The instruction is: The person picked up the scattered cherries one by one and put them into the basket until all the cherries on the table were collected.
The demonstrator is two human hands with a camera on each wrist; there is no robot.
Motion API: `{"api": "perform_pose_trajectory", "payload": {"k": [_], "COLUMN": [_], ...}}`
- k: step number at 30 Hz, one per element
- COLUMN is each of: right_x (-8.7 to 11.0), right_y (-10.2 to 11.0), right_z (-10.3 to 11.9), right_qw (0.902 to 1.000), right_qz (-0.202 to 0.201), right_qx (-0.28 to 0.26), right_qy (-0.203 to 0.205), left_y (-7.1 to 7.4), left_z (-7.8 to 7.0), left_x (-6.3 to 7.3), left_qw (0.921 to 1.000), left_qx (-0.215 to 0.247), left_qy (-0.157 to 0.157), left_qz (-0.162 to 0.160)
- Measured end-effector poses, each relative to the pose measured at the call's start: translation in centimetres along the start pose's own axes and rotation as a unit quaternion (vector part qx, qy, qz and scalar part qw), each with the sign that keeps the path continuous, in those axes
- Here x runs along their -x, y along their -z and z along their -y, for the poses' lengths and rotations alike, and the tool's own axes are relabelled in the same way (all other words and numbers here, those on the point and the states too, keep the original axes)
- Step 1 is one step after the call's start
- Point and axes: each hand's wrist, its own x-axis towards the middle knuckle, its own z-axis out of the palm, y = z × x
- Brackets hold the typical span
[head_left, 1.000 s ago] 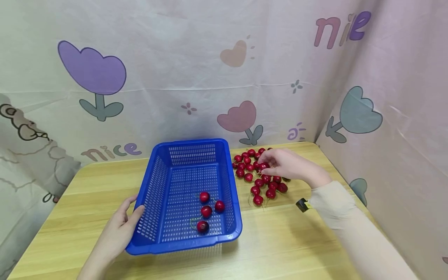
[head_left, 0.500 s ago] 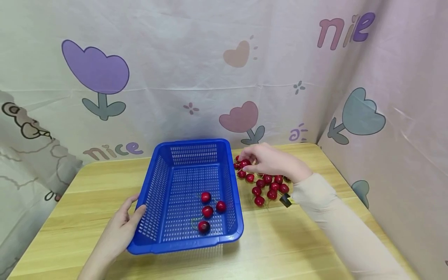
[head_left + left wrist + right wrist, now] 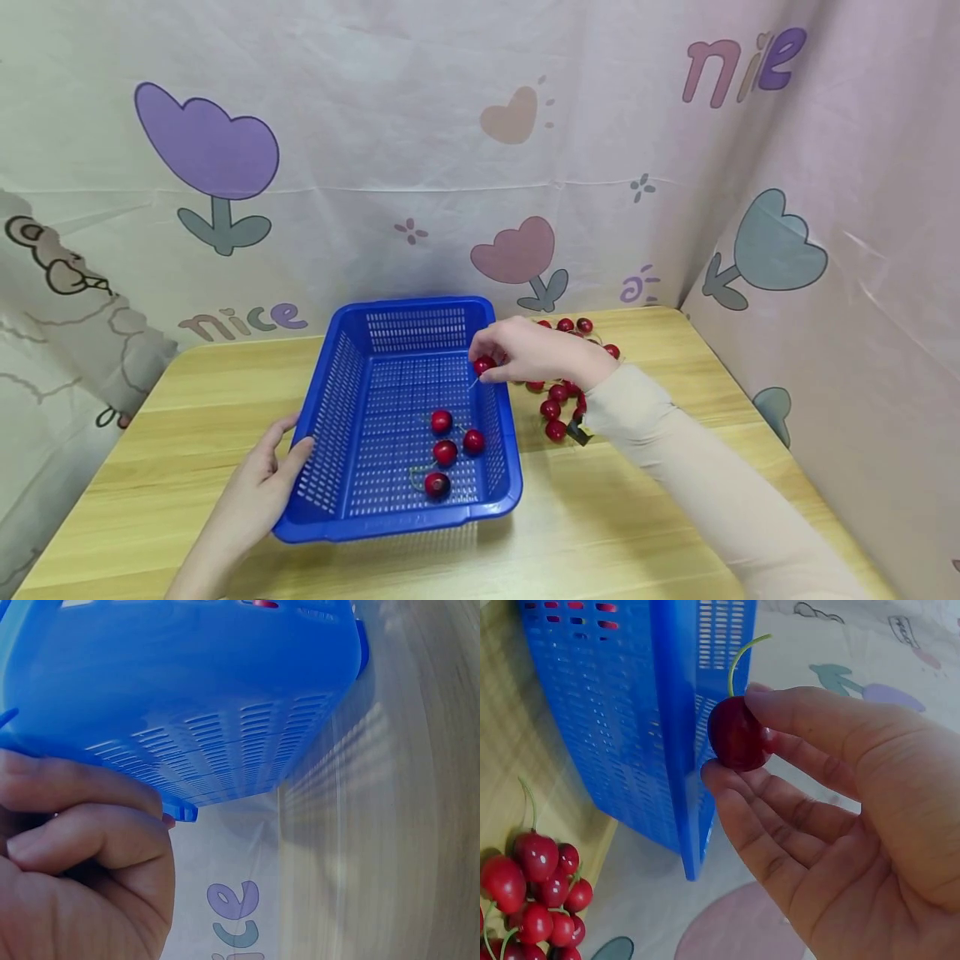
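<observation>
My right hand [image 3: 536, 350] pinches a dark red cherry [image 3: 739, 735] between thumb and fingertips, its green stem pointing up in the right wrist view. In the head view this hand is over the right rim of a blue plastic basket [image 3: 407, 527], the cherry just inside it. Several cherries [image 3: 445, 452] lie on the basket's floor near its front right. At the basket's left side my left hand [image 3: 251, 496] grips the rim, thumb on top; the left wrist view shows its curled fingers [image 3: 90, 832] against the blue wall.
Right of the basket, a pile of loose cherries [image 3: 555, 408] lies on the wooden table [image 3: 600, 517], partly hidden by my right hand and sleeve. A printed cloth [image 3: 360, 150] hangs behind the table and along its right side.
My right hand has moved left from the cherry pile to above the basket's right rim, carrying a cherry. The left hand and basket have stayed in place.
</observation>
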Motion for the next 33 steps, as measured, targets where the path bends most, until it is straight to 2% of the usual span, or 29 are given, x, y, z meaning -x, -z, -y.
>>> {"api": "perform_pose_trajectory", "payload": {"k": [7,13,17,25,33], "right_x": [-1.7,-2.4,-2.8,-2.6,-1.5], "right_y": [-1.0,-1.7,-2.1,-2.4,-2.0], "right_z": [0.7,1.1,1.1,1.1,1.1], "right_qw": [0.9993,0.9986,0.9982,0.9973,0.9976], "right_qz": [0.027,0.043,0.046,0.057,0.049], "right_qx": [0.022,0.029,0.036,0.046,0.047], "right_qy": [0.011,0.008,0.009,-0.001,0.005], "left_y": [0.4,0.2,0.1,0.0,0.0], "left_z": [0.0,-0.1,-0.1,-0.1,-0.1], "left_x": [0.3,0.3,0.2,-0.1,0.0], "left_qw": [1.0000,0.9999,1.0000,1.0000,1.0000], "left_qx": [0.002,0.014,0.005,-0.007,-0.007], "left_qy": [-0.001,-0.002,-0.003,0.003,0.001], "left_qz": [0.004,0.007,0.004,0.002,0.002]}}
